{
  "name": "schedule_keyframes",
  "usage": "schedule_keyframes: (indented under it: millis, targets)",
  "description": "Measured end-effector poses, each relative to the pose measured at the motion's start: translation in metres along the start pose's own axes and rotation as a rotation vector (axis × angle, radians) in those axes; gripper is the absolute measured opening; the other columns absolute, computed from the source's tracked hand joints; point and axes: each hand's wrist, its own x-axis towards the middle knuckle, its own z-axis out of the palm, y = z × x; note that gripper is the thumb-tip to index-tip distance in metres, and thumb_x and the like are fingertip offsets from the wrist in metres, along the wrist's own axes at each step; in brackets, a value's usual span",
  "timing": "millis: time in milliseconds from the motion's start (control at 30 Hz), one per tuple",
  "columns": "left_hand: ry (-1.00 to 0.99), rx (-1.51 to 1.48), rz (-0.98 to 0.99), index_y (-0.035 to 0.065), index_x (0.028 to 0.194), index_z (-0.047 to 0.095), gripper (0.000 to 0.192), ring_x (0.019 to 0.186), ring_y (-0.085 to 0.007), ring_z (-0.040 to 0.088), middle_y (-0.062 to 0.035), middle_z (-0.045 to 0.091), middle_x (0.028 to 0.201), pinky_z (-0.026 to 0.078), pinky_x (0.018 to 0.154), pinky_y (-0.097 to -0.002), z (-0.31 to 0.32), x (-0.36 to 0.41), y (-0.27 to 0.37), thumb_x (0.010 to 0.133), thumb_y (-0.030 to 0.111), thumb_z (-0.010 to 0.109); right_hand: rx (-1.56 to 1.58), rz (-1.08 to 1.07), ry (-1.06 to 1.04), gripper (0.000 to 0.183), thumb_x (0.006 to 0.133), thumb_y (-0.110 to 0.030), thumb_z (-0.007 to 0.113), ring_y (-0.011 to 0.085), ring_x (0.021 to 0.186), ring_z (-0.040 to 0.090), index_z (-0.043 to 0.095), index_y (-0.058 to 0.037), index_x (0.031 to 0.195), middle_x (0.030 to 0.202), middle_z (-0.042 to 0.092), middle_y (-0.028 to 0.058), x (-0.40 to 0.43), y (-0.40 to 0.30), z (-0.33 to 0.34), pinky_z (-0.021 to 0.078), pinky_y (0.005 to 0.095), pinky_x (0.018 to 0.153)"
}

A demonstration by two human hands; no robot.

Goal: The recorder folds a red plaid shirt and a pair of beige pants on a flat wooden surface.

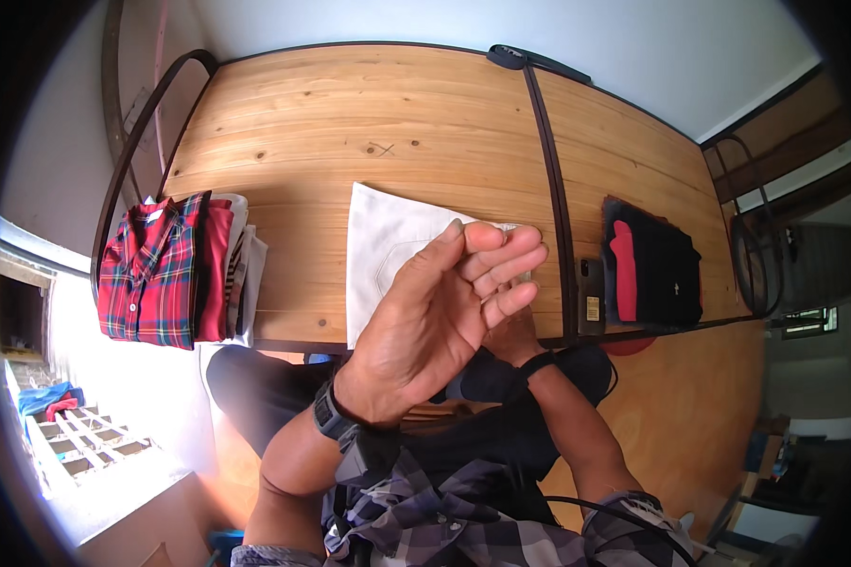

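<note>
A folded white garment [383,234] with a stitched pocket outline lies flat on the wooden table [397,92] in front of me. My left hand [440,319] is raised above its right part, palm up and fingers slightly curled, with nothing in it. Behind it, my right hand [514,333] is low at the table's front edge, near the garment's lower right; its fingers are mostly hidden, so its hold cannot be made out.
A stack of folded clothes, with a red plaid shirt [152,276] outermost, stands at the left. Right of the dark metal table strip [549,163] lie a smartphone [591,290] and folded dark garments [666,269] with a red one [623,269]. A black strap [507,57] rests at the back edge.
</note>
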Motion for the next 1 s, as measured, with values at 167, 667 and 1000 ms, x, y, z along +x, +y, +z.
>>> schedule_keyframes:
  millis: [167, 667, 1000]
  targets:
    - [-0.019, -0.007, -0.015, 0.0059, 0.113, 0.062, 0.03, 0.131, -0.0291, 0.056, -0.017, 0.063, 0.133, 0.048, 0.108, -0.0428, 0.002, -0.004, -0.001, 0.11, 0.03, 0.043, 0.013, 0.009, 0.013, 0.058, 0.075, -0.002, 0.058, 0.038, 0.132, 0.044, 0.054, -0.0015, 0.133, 0.138, 0.05, 0.0136, -0.001, -0.001, 0.002, 0.0359, 0.0494, 0.114]
    - [-0.669, 0.255, 0.146, 0.007, 0.099, 0.062, 0.011, 0.106, -0.0223, 0.066, -0.0051, 0.074, 0.104, 0.052, 0.093, -0.0429, 0.078, -0.041, 0.021, 0.098, 0.017, 0.067, 0.018, 0.019, -0.01, 0.053, 0.074, -0.006, 0.058, 0.0373, 0.132, 0.044, 0.059, -0.001, 0.127, 0.137, 0.051, 0.0144, -0.003, 0.0, 0.002, 0.0361, 0.0492, 0.114]
    - [-0.594, 0.506, -0.031, 0.0076, 0.093, 0.06, 0.015, 0.114, -0.0286, 0.063, -0.0031, 0.073, 0.103, 0.052, 0.093, -0.0516, 0.098, -0.052, 0.036, 0.1, 0.021, 0.06, 0.007, 0.023, -0.013, 0.055, 0.073, -0.006, 0.058, 0.0372, 0.133, 0.044, 0.058, -0.0015, 0.128, 0.137, 0.051, 0.0148, -0.011, 0.005, 0.004, 0.034, 0.0482, 0.116]
